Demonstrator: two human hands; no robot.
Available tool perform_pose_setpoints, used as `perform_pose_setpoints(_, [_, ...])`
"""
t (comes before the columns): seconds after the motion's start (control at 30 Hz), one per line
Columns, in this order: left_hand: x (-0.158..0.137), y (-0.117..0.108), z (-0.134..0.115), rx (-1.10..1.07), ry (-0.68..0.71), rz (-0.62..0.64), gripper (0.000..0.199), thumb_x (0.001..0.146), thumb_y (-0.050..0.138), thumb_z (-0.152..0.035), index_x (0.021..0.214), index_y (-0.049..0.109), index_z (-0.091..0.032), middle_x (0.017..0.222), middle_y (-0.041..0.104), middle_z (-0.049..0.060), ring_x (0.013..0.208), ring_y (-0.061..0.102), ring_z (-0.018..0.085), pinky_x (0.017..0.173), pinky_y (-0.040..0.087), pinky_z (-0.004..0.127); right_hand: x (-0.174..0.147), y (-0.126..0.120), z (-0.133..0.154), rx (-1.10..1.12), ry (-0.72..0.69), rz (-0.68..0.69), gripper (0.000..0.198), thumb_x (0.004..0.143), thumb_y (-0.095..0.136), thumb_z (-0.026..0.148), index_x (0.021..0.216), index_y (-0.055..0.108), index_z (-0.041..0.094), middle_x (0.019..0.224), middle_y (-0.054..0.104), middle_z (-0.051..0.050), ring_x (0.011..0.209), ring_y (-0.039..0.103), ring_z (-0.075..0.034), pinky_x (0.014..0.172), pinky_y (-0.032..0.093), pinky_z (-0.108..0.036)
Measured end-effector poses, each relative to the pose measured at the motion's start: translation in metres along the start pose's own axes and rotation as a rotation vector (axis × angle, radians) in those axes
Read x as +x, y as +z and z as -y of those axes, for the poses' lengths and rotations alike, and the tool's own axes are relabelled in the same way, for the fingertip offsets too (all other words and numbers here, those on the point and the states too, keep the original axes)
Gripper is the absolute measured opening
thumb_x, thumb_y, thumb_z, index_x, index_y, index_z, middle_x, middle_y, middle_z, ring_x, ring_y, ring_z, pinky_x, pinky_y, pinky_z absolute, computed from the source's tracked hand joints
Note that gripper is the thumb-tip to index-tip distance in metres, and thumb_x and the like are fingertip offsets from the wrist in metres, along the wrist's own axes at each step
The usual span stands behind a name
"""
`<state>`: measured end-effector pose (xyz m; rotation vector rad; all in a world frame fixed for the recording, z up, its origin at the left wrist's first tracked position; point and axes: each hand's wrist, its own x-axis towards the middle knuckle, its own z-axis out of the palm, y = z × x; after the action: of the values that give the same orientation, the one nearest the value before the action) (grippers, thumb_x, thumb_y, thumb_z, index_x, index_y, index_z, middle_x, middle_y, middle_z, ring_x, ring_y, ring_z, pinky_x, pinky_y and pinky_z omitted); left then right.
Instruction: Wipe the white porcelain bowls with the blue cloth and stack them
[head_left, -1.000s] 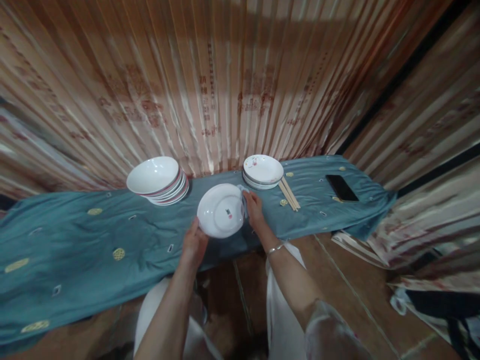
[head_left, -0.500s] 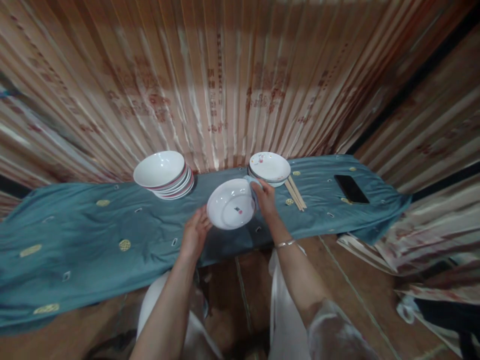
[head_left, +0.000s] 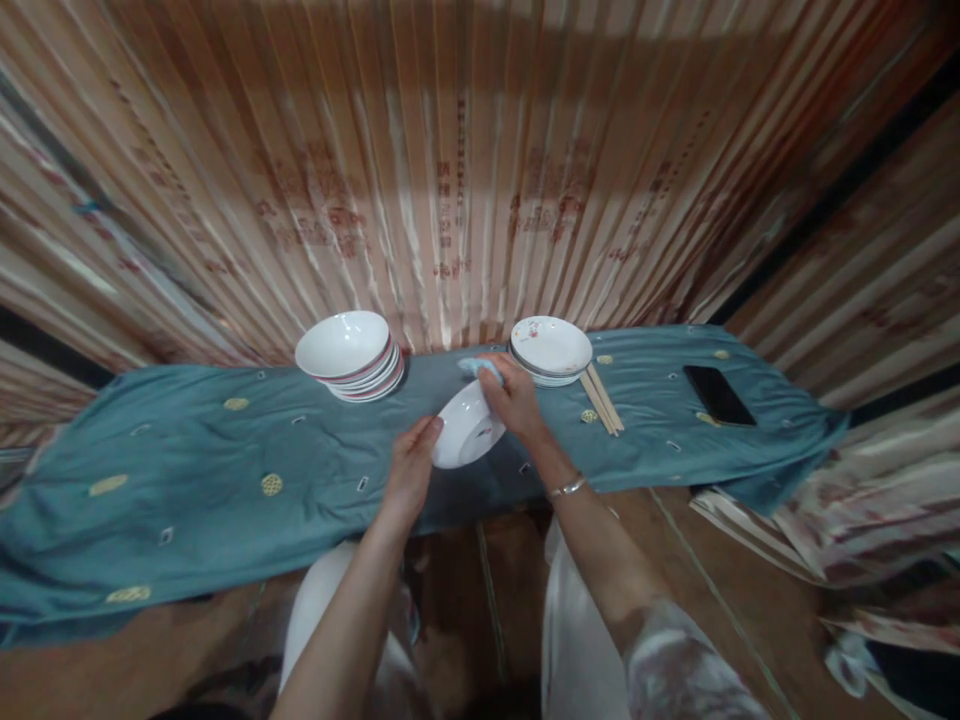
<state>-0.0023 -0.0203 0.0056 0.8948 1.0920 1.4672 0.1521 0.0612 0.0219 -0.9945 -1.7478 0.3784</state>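
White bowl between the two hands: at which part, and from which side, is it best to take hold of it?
Probably the left rim of the white bowl, coming from the left, where the left hand grips it. The bowl is tilted and its thin rim suits a pinch; the right hand, with the light-blue cloth, covers the upper-right edge.

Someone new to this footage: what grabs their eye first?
First, the glossy white round bowl at the centre, tilted between the bare left hand and the right hand, which holds a light-blue cloth at the bowl's far rim. Then two stacks behind it on the teal patterned tablecloth: white bowls with red bands to the left, white round plates to the right.
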Motion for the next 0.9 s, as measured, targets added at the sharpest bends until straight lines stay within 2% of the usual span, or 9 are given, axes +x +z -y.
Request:
perform_pose_setpoints(0.13, [0.008,0.001,0.000,-0.152,-0.033,-0.096,0.026,0.059,0.079,-0.038,0.067,0.065,-0.018,0.060,0.065,-0.001,0.064,0.062,0.016,0.061,0.045,0.026,-0.017,0.020,0.019,-0.172,-0.123,0.076,0.047,0.100,0.027,0.029,0.138,0.049,0.012,0.143,0.049,-0.015,0.137,0.039,-0.022,0.115,0.028,-0.044])
perform_pose_setpoints(0.2, [0.012,0.000,0.000,-0.217,-0.019,-0.125,0.023,0.058,0.078,-0.034,0.067,0.064,-0.018,0.062,0.067,0.000,0.070,0.065,0.018,0.067,0.048,0.027,-0.032,0.031,0.030,-0.243,-0.197,0.125,0.046,0.100,0.029,0.029,0.140,0.048,0.013,0.147,0.045,-0.014,0.143,0.029,-0.024,0.118,0.021,-0.050])
perform_pose_setpoints(0.27, [0.014,-0.003,0.000,-0.248,0.003,-0.113,0.021,0.060,0.076,-0.031,0.072,0.066,-0.017,0.072,0.071,0.003,0.081,0.068,0.020,0.076,0.050,0.030,-0.046,0.041,0.039,-0.286,-0.267,0.213,0.045,0.099,0.034,0.029,0.141,0.048,0.018,0.149,0.044,-0.009,0.148,0.015,-0.027,0.118,0.019,-0.052])
perform_pose_setpoints(0.33, [0.015,-0.006,0.001,-0.260,0.009,-0.082,0.021,0.063,0.074,-0.029,0.079,0.069,-0.017,0.084,0.074,0.005,0.092,0.068,0.022,0.085,0.050,0.032,-0.051,0.047,0.042,-0.325,-0.288,0.258,0.046,0.098,0.038,0.029,0.142,0.046,0.021,0.149,0.044,-0.007,0.149,0.012,-0.027,0.118,0.018,-0.053])
perform_pose_setpoints(0.43, [0.016,-0.010,0.003,-0.269,-0.002,-0.106,0.017,0.067,0.072,-0.028,0.080,0.069,-0.017,0.085,0.074,0.005,0.096,0.068,0.022,0.088,0.050,0.033,-0.044,0.049,0.037,-0.366,-0.292,0.279,0.044,0.097,0.042,0.030,0.140,0.049,0.024,0.147,0.048,-0.007,0.147,0.018,-0.028,0.118,0.017,-0.054])
perform_pose_setpoints(0.5, [0.017,-0.012,0.005,-0.265,-0.002,-0.147,0.013,0.069,0.071,-0.029,0.076,0.069,-0.018,0.080,0.073,0.003,0.094,0.068,0.021,0.088,0.051,0.032,-0.032,0.049,0.029,-0.371,-0.263,0.240,0.042,0.097,0.042,0.030,0.138,0.051,0.023,0.144,0.050,-0.007,0.144,0.026,-0.027,0.118,0.017,-0.053])
perform_pose_setpoints(0.67, [0.024,-0.017,0.009,-0.315,-0.011,-0.169,0.024,0.069,0.075,-0.036,0.082,0.071,-0.016,0.083,0.075,0.005,0.100,0.067,0.023,0.093,0.050,0.034,-0.010,0.052,0.003,-0.265,-0.140,0.101,0.042,0.099,0.032,0.029,0.133,0.054,0.016,0.135,0.057,-0.012,0.130,0.046,-0.023,0.113,0.030,-0.046])
perform_pose_setpoints(0.8, [0.032,-0.028,0.016,-0.356,-0.051,-0.195,0.033,0.064,0.080,-0.039,0.082,0.071,-0.013,0.087,0.076,0.010,0.107,0.065,0.028,0.097,0.049,0.039,-0.011,0.058,-0.018,-0.125,-0.043,0.011,0.043,0.100,0.028,0.029,0.129,0.055,0.014,0.126,0.062,-0.015,0.123,0.052,-0.023,0.108,0.039,-0.046])
perform_pose_setpoints(0.9, [0.037,-0.039,0.023,-0.381,-0.110,-0.218,0.036,0.064,0.081,-0.038,0.085,0.072,-0.010,0.086,0.076,0.012,0.107,0.066,0.030,0.098,0.048,0.041,-0.022,0.064,-0.031,-0.054,0.050,-0.045,0.046,0.100,0.026,0.032,0.130,0.053,0.010,0.128,0.061,-0.018,0.124,0.053,-0.023,0.109,0.040,-0.048])
